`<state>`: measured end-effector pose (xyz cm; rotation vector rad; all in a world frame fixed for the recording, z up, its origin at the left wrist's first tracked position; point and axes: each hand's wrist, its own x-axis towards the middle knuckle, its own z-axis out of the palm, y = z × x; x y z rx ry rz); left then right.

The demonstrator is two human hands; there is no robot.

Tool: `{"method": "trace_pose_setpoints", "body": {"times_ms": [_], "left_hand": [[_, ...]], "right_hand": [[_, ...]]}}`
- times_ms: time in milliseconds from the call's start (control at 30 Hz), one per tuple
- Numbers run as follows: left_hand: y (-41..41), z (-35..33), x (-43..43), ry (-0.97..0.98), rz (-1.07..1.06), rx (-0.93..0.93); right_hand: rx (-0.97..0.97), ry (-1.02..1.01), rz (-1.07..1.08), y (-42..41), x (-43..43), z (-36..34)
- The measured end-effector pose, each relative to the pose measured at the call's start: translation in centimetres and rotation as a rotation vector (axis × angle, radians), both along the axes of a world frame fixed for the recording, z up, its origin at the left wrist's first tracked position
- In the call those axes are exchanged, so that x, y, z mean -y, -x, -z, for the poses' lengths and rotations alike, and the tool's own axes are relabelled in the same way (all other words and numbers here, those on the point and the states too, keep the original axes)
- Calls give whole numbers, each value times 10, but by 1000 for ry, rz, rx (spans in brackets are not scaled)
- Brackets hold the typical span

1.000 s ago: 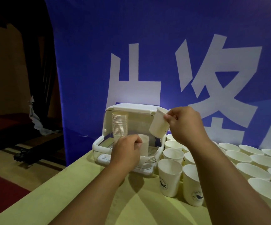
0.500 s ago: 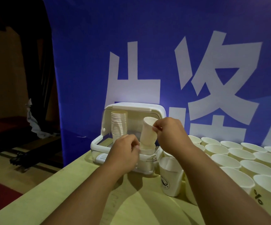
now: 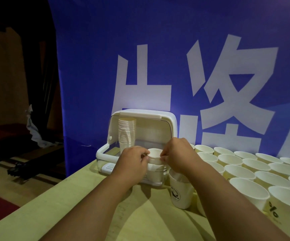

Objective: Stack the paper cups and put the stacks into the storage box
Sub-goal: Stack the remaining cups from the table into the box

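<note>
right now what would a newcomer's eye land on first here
The huge blue banner with white characters fills the background. In front of it, the left hand and right hand pinch a paper cup at the open white storage box, where a tall stack stands at its left. A crowd of loose cups covers the table to the right.

Dim; soft glow on the blue fabric banner above the fingers, arm shadows crossing the pale wooden tabletop below them
</note>
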<state>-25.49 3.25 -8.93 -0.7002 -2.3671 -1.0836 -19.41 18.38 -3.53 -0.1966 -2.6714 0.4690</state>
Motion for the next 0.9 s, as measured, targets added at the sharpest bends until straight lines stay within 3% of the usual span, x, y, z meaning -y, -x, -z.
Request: {"method": "trace_pose_setpoints", "body": {"times_ms": [200, 400, 500, 667, 900], "left_hand": [[-3, -2, -1, 18, -1, 32], [-16, -9, -3, 119, -1, -133], [-29, -11, -11, 76, 124, -152], [-53, -8, -24, 75, 397, -116], [-59, -3, -26, 234, 405, 59]], "right_hand": [[13, 10, -43, -5, -9, -6], [-18, 12, 30, -25, -32, -33], [26, -36, 81, -38, -46, -46], [400, -139, 126, -68, -59, -66], [783, -236, 74, -73, -41, -62]]}}
